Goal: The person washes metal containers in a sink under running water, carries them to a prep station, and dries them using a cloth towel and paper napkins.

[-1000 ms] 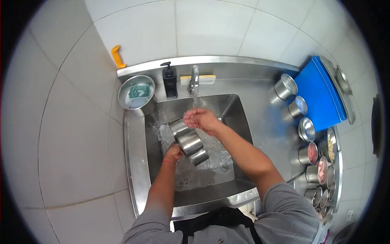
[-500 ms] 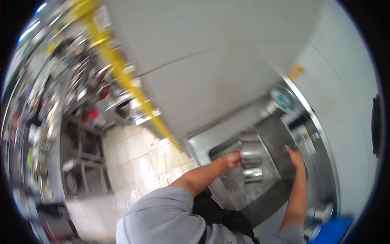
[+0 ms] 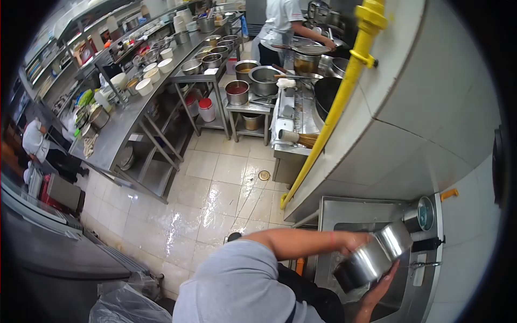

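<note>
Over the sink (image 3: 323, 258), two shiny steel pots (image 3: 371, 264) are held tilted, touching each other. My left hand (image 3: 356, 241), with a red band at the wrist, grips the nearer pot from its upper left side; part of its fingers is hidden. My right hand (image 3: 381, 285) holds the same pot from the lower right, its fingers along the steel wall. The second steel pot (image 3: 396, 240) sits further right, close to the tap (image 3: 425, 264). I cannot tell whether the two pots are nested.
A container with something teal inside (image 3: 425, 213) stands at the sink's back corner. A yellow pipe (image 3: 336, 118) runs down the wall edge. Beyond are a steel counter (image 3: 129, 116) with bowls, a stove with pots, and a co-worker (image 3: 280, 27). The tiled floor (image 3: 215, 199) looks wet.
The steel pots have been lifted from the sink bottom and tilted. My right hand, earlier apart near the tap side, now holds a pot with my left. The view has turned left.
</note>
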Motion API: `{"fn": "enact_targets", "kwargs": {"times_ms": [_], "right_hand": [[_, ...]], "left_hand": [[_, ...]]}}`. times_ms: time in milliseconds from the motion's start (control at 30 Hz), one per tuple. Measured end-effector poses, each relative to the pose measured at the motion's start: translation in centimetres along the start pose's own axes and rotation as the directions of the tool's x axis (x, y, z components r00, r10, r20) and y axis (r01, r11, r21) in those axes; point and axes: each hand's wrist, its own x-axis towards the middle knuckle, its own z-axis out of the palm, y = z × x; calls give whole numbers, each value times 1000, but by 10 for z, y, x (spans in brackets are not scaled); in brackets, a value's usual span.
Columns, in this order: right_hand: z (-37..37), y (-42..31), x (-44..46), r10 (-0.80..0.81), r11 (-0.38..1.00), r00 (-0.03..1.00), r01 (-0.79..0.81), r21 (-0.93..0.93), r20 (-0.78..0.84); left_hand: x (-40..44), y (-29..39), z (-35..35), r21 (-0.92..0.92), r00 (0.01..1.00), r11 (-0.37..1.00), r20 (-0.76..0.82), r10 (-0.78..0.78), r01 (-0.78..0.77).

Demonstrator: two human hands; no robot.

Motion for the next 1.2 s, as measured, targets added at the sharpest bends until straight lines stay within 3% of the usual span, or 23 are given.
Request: {"fn": "enact_targets", "kwargs": {"times_ms": [33,67,100,167,200,233,333,367,433,467,500,567,633,667,700,800,867,900,967,1100,1200], "right_hand": [[18,-23,-5,-1,1000,999,1,-10,-34],[25,-22,-6,-42,998,996,38,-47,-79],[25,-17,-5,-57,997,997,54,-53,-59],[25,4,4,251,944,966,-229,-239,66],[37,13,7,310,938,949,-294,-181,64],[48,22,8,302,942,950,-285,-175,82],[112,27,-3,293,948,877,-213,-238,380],[138,18,-8,288,951,878,-216,-220,382],[199,-13,-14,338,931,673,-138,-338,657],[225,-20,-15,297,954,600,-145,-264,743],[250,-28,-16,283,958,607,-147,-245,743],[306,-54,-11,245,936,396,140,-322,885],[361,-72,-7,358,822,305,346,-453,882],[384,-75,-8,284,814,281,434,-386,917],[403,-81,-6,208,769,231,562,-305,950],[448,-74,-2,120,751,140,635,-182,983],[470,-72,-4,444,728,142,518,-448,885],[478,-58,-3,440,728,126,529,-436,889],[489,-23,1,435,460,-75,875,-150,897],[503,7,-4,513,491,-118,853,-178,850],[528,-3,-11,599,342,-116,932,-122,792]], "left_hand": [[-9,-87,-115,562,905,812,-246,347,-158],[-69,34,-47,463,986,883,-167,5,74],[-129,64,-19,-410,915,910,-387,-113,-60],[-237,78,-18,-367,736,857,-677,20,-361],[-283,77,-16,-294,635,835,-768,83,-465],[-325,73,-15,-228,539,807,-832,129,-544],[-431,58,-5,0,225,702,-947,228,-712],[-461,53,0,74,125,662,-960,249,-746],[-513,55,6,205,-34,597,-958,285,-775],[-537,57,10,262,-96,564,-947,307,-783],[-559,59,15,318,-164,532,-935,316,-785],[-606,67,27,422,-283,467,-897,341,-777],[-643,73,42,511,-383,406,-852,358,-758],[-661,77,50,554,-430,376,-825,366,-743],[-676,81,57,588,-465,348,-801,377,-730],[-714,91,78,684,-569,265,-720,398,-680],[-735,92,90,734,-627,218,-669,399,-644],[-744,91,95,757,-657,184,-640,399,-627],[-761,94,105,792,-698,142,-595,398,-594],[-773,78,118,840,-777,62,-524,349,-539],[-775,63,123,862,-816,29,-489,307,-506]]}}
